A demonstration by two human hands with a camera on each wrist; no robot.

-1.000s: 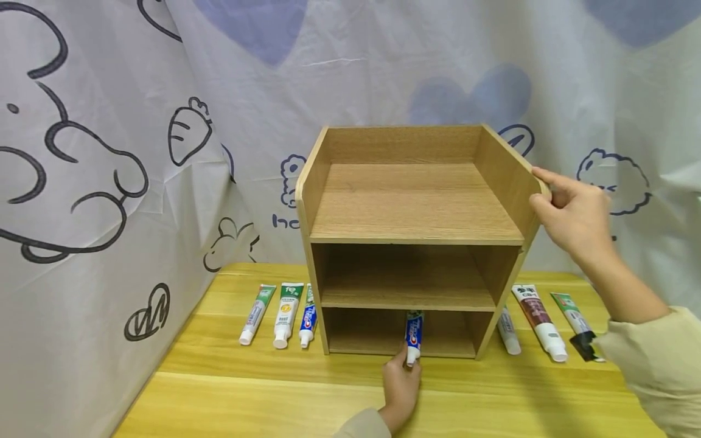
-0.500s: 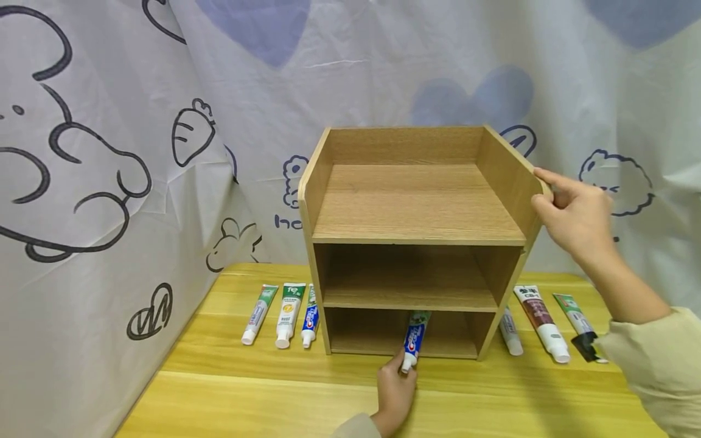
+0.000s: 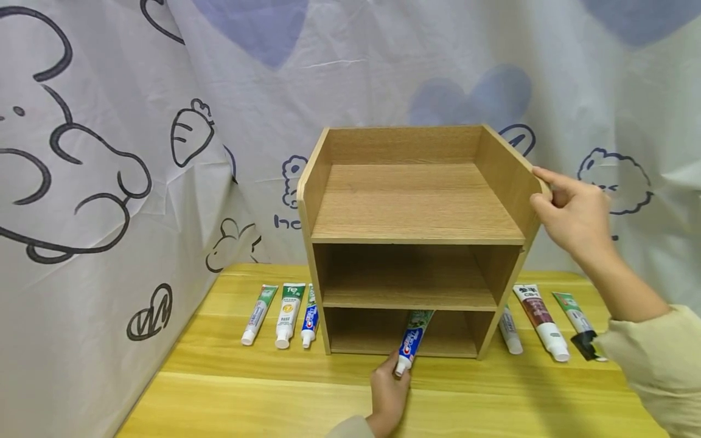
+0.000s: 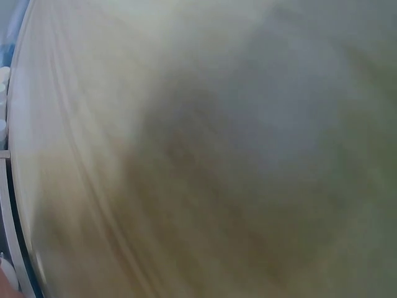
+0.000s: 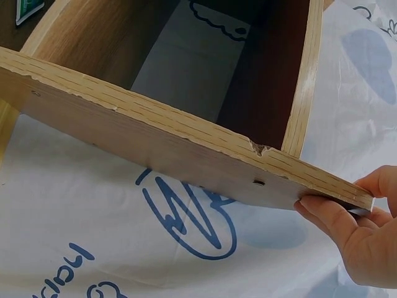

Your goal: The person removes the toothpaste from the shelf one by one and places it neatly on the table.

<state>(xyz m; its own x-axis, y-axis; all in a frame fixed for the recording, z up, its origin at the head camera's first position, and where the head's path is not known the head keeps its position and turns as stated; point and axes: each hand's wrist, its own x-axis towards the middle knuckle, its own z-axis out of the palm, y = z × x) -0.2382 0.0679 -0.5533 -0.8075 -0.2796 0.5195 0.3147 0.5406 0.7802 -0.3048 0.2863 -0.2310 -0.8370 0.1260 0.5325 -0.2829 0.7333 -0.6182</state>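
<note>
My left hand (image 3: 387,392) holds a blue and green toothpaste tube (image 3: 412,340) near its white cap, in front of the bottom compartment of a wooden shelf unit (image 3: 416,213). The tube slants, cap toward me and its far end inside the compartment. My right hand (image 3: 577,213) grips the front edge of the unit's right side panel, high up. In the right wrist view the thumb and fingers of that right hand (image 5: 363,233) pinch the panel edge. The left wrist view is mostly blurred tabletop, with a sliver of the left hand (image 4: 7,287) at the lower left.
Left of the unit lie a green-ended tube (image 3: 260,315), a white and green tube (image 3: 289,315) and a blue tube (image 3: 310,317). To its right are a grey-white tube (image 3: 510,333), a maroon and white tube (image 3: 542,322) and a green tube (image 3: 574,313). A printed curtain (image 3: 372,73) hangs behind.
The left hand has moved slightly left and toward me. The toothpaste tube in it has swung from nearly upright in view to slanted, cap to the left. My right hand stays on the panel.
</note>
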